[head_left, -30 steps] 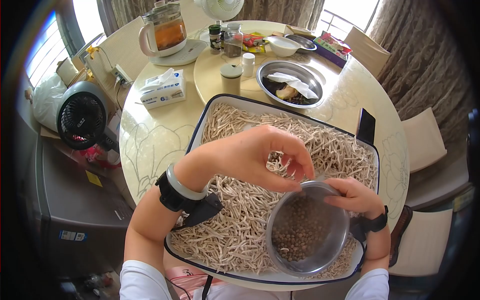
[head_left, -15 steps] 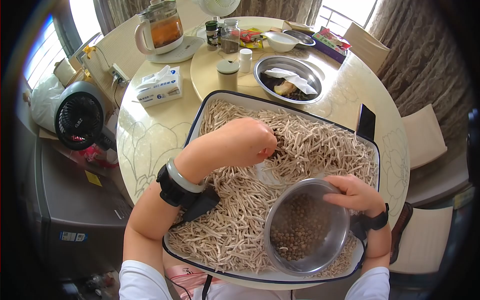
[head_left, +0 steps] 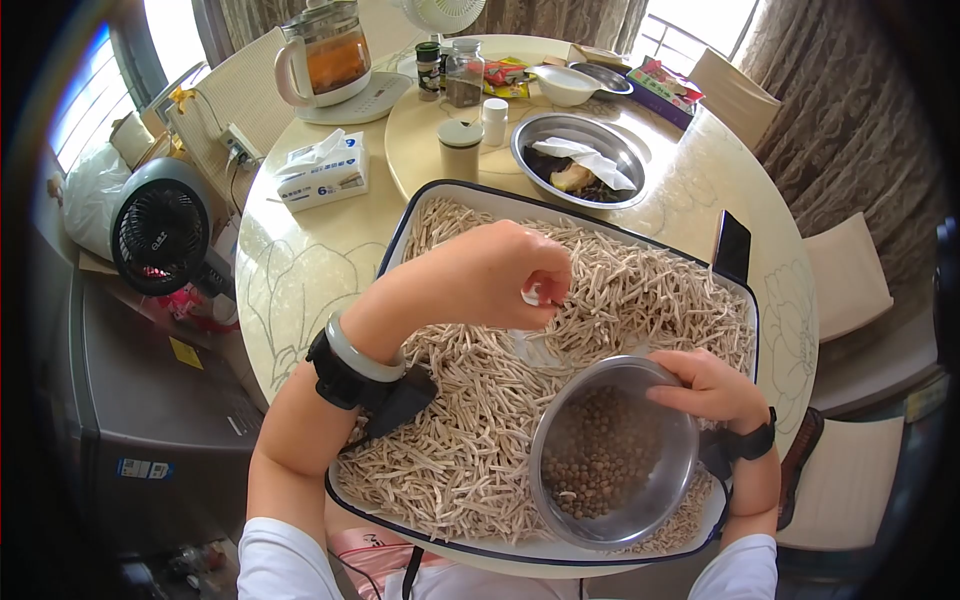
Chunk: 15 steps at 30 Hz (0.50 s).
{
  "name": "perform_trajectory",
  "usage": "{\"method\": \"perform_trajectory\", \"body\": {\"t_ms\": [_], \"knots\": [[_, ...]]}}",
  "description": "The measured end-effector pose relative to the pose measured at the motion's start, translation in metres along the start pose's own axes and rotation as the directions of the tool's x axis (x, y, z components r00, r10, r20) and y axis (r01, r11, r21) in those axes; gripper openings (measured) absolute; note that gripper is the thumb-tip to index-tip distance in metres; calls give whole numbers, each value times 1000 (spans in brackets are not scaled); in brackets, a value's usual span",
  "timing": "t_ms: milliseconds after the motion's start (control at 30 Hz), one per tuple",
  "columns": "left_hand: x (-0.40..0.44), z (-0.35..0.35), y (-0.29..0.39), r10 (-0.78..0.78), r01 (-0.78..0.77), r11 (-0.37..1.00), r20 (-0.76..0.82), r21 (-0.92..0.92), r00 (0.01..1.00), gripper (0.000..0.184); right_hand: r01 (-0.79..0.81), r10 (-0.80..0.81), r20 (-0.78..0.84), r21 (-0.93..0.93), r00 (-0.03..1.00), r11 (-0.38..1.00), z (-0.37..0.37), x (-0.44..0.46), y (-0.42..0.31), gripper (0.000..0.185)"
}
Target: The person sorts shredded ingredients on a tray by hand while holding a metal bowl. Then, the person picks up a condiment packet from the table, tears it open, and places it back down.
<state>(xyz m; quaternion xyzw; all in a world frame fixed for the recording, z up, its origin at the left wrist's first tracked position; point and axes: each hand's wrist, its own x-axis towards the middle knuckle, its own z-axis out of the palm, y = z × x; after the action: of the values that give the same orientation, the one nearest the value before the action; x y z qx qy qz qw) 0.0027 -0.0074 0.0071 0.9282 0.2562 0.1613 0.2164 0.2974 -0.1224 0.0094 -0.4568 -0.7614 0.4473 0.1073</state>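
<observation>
A white enamel tray (head_left: 398, 243) with a dark blue rim is spread with many thin, pale dried strips (head_left: 470, 430). Above them, near the tray's middle, my left hand (head_left: 515, 272) is curled, thumb and fingertips pinched together. Whatever sits between those fingertips, if anything, is too small to make out. On the right, my right hand (head_left: 705, 390) grips the rim of a steel bowl (head_left: 675, 470), thumb over the edge and fingers outside. The bowl is tilted towards me over the strips, with small round brown balls (head_left: 595, 455) inside. Beneath my left hand a patch of white tray bottom shows.
Beyond the tray are a second steel bowl (head_left: 630, 152) with tissue and scraps, a lidded cup (head_left: 460, 155), a tissue box (head_left: 322, 180) and a glass kettle (head_left: 330, 60). A phone (head_left: 732, 247) leans at the tray's right rim. A fan (head_left: 160, 230) stands left.
My left hand has lifted slightly off the strips, and its thumb and finger now form a visible ring. My right hand and the bowl have stayed in place.
</observation>
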Motion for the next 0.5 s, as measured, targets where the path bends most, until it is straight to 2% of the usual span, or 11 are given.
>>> {"method": "perform_trajectory", "body": {"t_ms": [33,67,100,167,200,267,300,333,400,433,500], "knots": [[-1,-3,9,104,-106,957,-21,-269,994,12,-25,25,12,-3,1000,1000,-1,0,0,30],[-1,-5,18,198,-204,832,-68,-515,978,15,-51,52,24,-7,998,999,-1,-1,-1,30],[-1,-6,25,201,-206,831,-67,-516,977,15,-54,54,22,-6,998,999,-1,-1,-3,30],[-2,-5,36,319,-277,662,-73,-696,945,20,-38,38,17,24,999,999,-1,0,-8,30],[-2,-4,35,317,-276,662,-73,-697,945,20,-39,38,19,25,999,999,0,0,-6,30],[0,-1,29,232,-270,828,-138,-492,963,20,21,-21,-11,11,1000,1000,2,1,0,31],[1,-1,21,150,-192,861,-126,-470,981,15,22,-21,-10,11,1000,1000,1,1,0,31],[2,1,10,150,-192,862,-126,-470,981,15,-9,9,3,-2,1000,1000,0,0,-2,31],[3,7,-7,159,-169,979,-83,-118,984,12,-40,40,14,-15,999,999,-1,0,-3,31],[2,8,-10,143,-144,988,-11,-63,990,9,-25,25,12,-23,1000,999,-1,0,-3,31],[2,15,-15,176,-175,984,16,-31,984,9,-12,12,10,-27,1000,1000,-1,0,-3,31]]}}
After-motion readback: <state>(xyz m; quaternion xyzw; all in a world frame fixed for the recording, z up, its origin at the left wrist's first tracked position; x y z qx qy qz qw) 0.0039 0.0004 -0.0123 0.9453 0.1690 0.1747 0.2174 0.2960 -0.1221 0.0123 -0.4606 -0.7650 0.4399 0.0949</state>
